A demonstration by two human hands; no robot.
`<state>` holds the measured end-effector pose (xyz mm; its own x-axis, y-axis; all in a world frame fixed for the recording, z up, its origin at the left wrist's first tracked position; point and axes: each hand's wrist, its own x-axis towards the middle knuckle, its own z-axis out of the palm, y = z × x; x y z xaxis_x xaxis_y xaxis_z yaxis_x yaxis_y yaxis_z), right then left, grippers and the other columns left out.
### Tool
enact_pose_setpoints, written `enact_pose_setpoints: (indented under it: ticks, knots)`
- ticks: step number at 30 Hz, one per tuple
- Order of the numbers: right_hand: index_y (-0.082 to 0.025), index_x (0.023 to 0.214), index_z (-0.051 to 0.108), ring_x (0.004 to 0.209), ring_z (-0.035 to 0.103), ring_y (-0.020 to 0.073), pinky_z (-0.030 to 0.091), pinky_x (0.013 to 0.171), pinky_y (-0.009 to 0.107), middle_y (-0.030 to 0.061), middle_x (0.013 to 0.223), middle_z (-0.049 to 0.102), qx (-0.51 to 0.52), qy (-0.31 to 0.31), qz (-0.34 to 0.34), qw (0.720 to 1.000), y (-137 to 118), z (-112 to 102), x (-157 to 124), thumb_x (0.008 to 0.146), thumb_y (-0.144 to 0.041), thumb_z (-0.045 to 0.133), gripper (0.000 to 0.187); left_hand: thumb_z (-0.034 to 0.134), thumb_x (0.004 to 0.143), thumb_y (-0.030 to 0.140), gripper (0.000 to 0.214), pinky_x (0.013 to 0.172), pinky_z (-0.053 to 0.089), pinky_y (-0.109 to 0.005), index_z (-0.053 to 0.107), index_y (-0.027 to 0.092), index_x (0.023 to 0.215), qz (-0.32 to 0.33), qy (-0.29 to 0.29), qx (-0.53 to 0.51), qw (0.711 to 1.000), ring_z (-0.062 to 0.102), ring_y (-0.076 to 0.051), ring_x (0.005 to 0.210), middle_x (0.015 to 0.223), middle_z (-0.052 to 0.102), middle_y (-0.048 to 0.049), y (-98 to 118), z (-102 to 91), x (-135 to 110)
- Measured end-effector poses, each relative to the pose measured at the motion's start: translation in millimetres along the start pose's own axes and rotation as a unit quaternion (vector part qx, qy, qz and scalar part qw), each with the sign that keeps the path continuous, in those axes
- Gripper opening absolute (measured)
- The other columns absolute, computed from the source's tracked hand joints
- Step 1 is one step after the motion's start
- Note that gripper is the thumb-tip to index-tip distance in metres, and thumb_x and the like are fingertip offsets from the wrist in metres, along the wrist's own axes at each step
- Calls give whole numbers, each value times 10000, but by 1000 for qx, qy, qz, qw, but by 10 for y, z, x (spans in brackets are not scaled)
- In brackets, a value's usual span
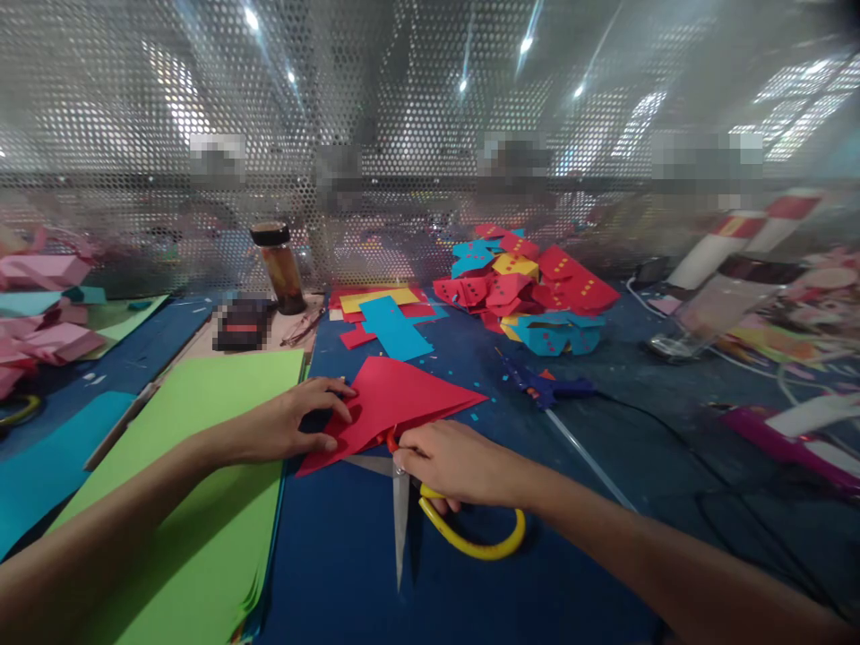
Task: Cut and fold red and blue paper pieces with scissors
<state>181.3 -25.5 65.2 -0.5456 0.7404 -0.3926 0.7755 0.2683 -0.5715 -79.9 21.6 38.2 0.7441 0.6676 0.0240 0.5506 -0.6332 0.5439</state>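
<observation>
A folded sheet of red paper (396,399) lies on the blue tabletop in front of me. My left hand (309,417) rests on its left side, thumb and fingers apart. At the paper's near edge, my right hand (450,461) grips a pair of scissors (401,528) with yellow handles. The blades are spread, one pointing toward me and the other to the left beside the paper's lower edge. My right fingers hide part of the handles. Under my left forearm lies a stack of light green paper (202,520).
Behind the red paper are blue paper strips (396,327) and a pile of folded, dotted paper pieces (530,282). A blue glue gun (547,385) with a cord lies to the right. A dark-capped bottle (280,269) stands back left, before a perforated metal screen (403,107).
</observation>
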Motion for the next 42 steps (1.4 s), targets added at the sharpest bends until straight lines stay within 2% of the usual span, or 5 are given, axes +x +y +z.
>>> enact_pose_setpoints:
  ticks: [4, 17, 26, 37, 42]
  knots:
    - [-177, 693, 532, 408, 530, 89, 344, 446, 191, -25, 483, 576, -2, 4, 7, 1000, -36, 9, 2, 920, -261, 362, 296, 654, 872, 371, 277, 1091, 364, -492, 615, 313, 1141, -2, -27, -7, 1000, 391, -284, 1371, 1486, 428, -44, -25, -51, -29]
    - [-184, 661, 509, 379, 488, 81, 347, 439, 188, -35, 464, 553, 7, -6, 8, 1000, -60, 12, -7, 902, -238, 370, 283, 643, 881, 387, 283, 1117, 329, -488, 604, 311, 1151, -6, -34, -16, 999, 359, -272, 1391, 1496, 409, -44, -20, -68, -34]
    - [-177, 660, 528, 391, 529, 93, 365, 439, 191, -29, 467, 554, 10, -5, 0, 1000, -74, 44, 51, 904, -253, 368, 301, 673, 863, 351, 389, 1159, 247, -481, 560, 322, 1234, -31, -89, -23, 995, 251, -280, 1442, 1559, 308, -30, -34, -136, -51]
    - [-181, 625, 494, 383, 516, 83, 350, 440, 182, -41, 442, 537, 7, -8, -11, 1000, -97, 32, 22, 892, -229, 379, 294, 665, 862, 394, 393, 1158, 241, -479, 558, 328, 1235, -27, -85, -31, 996, 253, -276, 1440, 1558, 314, -26, -46, -131, -60]
    - [-182, 617, 490, 379, 513, 86, 361, 435, 182, -32, 448, 543, 10, -8, -7, 1000, -130, 39, 56, 892, -236, 375, 303, 684, 845, 348, 407, 1167, 228, -469, 559, 332, 1232, -33, -92, -36, 995, 240, -275, 1444, 1565, 297, -10, -50, -143, -58]
